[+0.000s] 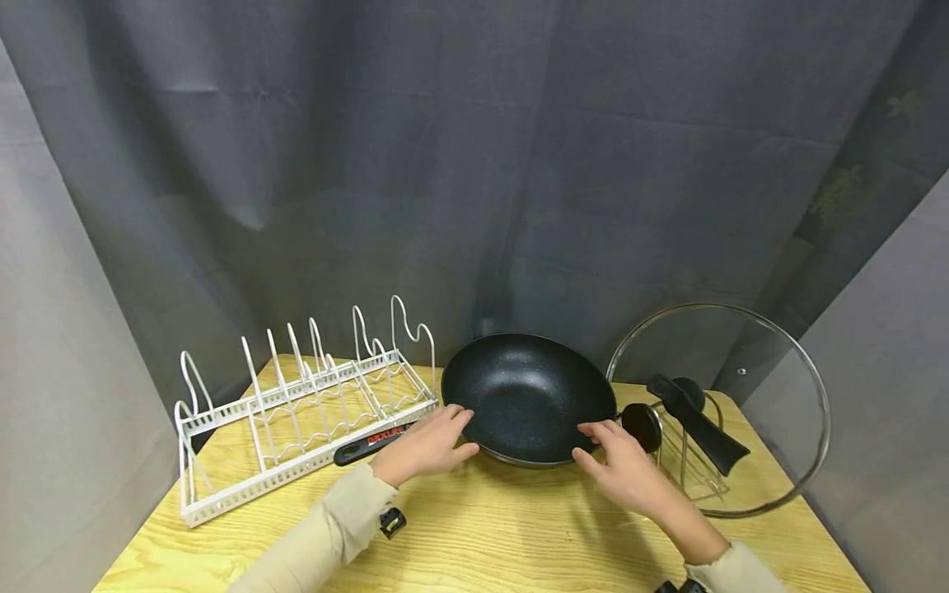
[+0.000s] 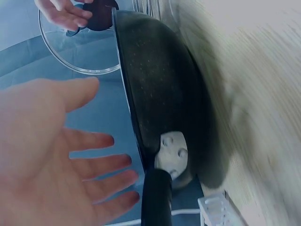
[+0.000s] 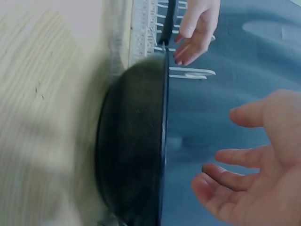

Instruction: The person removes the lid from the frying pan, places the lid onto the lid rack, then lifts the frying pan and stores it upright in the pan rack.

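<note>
A black wok point(image 1: 519, 399) sits on the wooden table between the two hands, its hollow facing up. Its long black handle point(image 1: 363, 447) points left along the front of a white wire rack point(image 1: 296, 465). Near the wok's left rim, above the handle, is my left hand point(image 1: 430, 445); the left wrist view shows its fingers spread and apart from the wok point(image 2: 160, 75). My right hand point(image 1: 623, 469) hovers by the right rim with loosely bent fingers. The right wrist view shows nothing in that hand point(image 3: 256, 165) and a gap before the wok point(image 3: 134, 141).
At the right, a large glass lid point(image 1: 825, 412) with a metal rim and black handle point(image 1: 700, 428) leans up by a thin wire stand point(image 1: 689, 473). A dark round piece point(image 1: 642, 427) is beside it. Grey curtain point(image 1: 474, 165) hangs behind the table.
</note>
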